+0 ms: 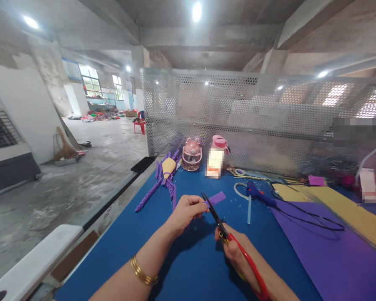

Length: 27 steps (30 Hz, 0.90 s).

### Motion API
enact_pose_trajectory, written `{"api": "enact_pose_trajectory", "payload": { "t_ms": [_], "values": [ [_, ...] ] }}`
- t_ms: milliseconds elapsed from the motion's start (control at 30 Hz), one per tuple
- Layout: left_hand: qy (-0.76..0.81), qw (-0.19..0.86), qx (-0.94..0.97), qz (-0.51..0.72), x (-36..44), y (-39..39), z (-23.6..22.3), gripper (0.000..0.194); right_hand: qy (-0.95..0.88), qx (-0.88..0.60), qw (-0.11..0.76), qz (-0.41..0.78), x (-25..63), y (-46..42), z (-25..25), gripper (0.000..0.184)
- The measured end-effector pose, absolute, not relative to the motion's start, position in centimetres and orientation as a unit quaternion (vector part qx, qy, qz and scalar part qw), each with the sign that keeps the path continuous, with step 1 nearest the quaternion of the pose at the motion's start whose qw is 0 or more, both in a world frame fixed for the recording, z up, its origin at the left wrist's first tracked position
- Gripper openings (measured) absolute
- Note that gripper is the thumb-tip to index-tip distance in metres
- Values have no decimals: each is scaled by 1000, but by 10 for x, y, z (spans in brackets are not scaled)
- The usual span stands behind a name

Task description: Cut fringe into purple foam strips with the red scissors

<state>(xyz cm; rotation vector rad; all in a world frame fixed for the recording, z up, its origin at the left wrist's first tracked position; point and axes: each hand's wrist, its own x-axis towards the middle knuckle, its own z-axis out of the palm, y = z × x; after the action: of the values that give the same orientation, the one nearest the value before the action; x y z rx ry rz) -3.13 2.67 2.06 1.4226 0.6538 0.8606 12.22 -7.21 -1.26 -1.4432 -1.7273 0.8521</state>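
Note:
Between thumb and fingers, my left hand (189,211) pinches one end of a short purple strip (217,200), which looks like foam or felt. My right hand (235,246) is wrapped around the handles of red-handled scissors (217,221). Their dark blades are slightly parted and lie across the strip close to my left fingertips. Whether the edges touch the strip I cannot tell. Left of my hands lies a bundle of purple braided stems (150,194) with a yellow wrap (168,167). A large purple sheet (329,251) covers the table on the right.
A blue glue gun (260,194) with a black cord and a clear glue stick (249,211) lie right of my hands. Yellow sheets (341,205) rest beyond. Two pink bottles, one round (192,154) and one with a loop (219,142), stand before a perforated metal screen (253,113).

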Motion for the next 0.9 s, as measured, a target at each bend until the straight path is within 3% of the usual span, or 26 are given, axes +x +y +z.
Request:
{"api": "enact_pose_trajectory", "payload": {
  "t_ms": [267,900],
  "values": [
    [284,625,624,373,-31,27,20,23,-699,-567,342,269,121,-75,-2,71],
    [242,702,557,372,-29,31,14,19,-699,-559,348,278,124,-72,-8,70]
  ]
}}
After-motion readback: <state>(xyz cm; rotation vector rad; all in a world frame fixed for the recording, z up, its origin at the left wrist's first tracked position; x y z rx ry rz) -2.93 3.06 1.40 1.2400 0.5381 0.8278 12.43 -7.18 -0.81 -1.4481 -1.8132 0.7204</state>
